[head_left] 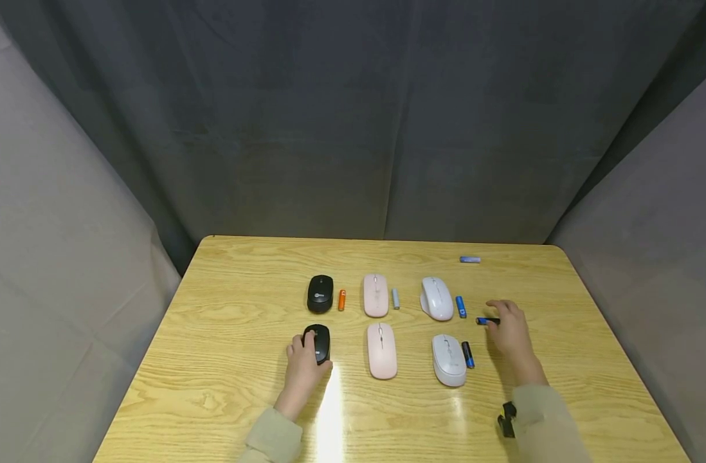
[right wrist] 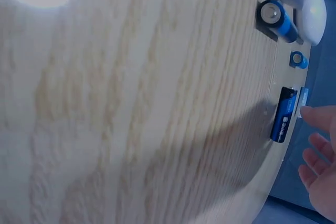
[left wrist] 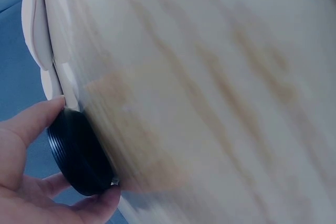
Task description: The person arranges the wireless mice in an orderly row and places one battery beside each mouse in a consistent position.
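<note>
My left hand [head_left: 302, 368] grips a black computer mouse [head_left: 321, 344] at the near left of the mouse rows. In the left wrist view its thumb and fingers hold opposite ends of the black mouse [left wrist: 83, 153]. On the right, my right hand [head_left: 510, 331] hovers with relaxed fingers beside a black-and-blue battery [head_left: 486, 321] lying on the table. The right wrist view shows this battery [right wrist: 284, 115] with a gap between it and the right hand [right wrist: 321, 156]. Left of that hand, another dark battery [head_left: 467, 355] lies beside a white mouse [head_left: 448, 360].
A second black mouse [head_left: 320, 294], an orange battery [head_left: 342, 300], two pink mice [head_left: 376, 296], a grey battery [head_left: 395, 298], another white mouse [head_left: 437, 299] and a blue battery [head_left: 460, 307] stand on the wooden table [head_left: 226, 347]. One more battery [head_left: 470, 260] lies near the back edge.
</note>
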`<state>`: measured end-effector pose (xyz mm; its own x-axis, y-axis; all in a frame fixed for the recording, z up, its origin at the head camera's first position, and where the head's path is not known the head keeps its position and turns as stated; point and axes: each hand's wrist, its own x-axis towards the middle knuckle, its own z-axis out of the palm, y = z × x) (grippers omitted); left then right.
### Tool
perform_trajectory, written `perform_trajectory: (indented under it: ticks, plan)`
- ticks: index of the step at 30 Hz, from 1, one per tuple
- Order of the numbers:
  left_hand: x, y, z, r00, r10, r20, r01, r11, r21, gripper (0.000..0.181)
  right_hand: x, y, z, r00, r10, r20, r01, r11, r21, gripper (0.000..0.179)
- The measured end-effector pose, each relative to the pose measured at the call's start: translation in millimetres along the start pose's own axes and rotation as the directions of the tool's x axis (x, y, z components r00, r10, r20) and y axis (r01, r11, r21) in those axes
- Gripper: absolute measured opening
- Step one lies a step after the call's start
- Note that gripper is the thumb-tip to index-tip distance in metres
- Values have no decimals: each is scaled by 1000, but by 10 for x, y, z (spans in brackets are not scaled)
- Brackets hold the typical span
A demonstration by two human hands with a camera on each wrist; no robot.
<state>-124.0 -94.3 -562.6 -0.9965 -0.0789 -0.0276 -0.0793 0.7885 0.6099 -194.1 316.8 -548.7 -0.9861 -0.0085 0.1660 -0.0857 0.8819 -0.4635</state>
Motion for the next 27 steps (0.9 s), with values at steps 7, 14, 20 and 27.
perform_trajectory:
  ticks: [7, 14, 20, 27]
  plan:
    - [2, -7, 1, 1000, 3, 7, -3, 1000, -5, 70, 60, 52, 25, 996, -27, 85, 32, 998, -55, 43]
    - [7, -12, 10, 1000, 0, 8, 0, 1000, -1, 70, 62, 78, 89, 992, -55, 114, 64, 995, -75, 32]
    - [8, -14, 17, 1000, 2, 3, -2, 1000, 3, 70, 44, 127, 151, 990, -63, 130, 74, 994, -85, 20]
    - [8, -12, 13, 1000, 3, -1, -3, 1000, 3, 70, 47, 153, 187, 991, -86, 103, 95, 991, -92, 20]
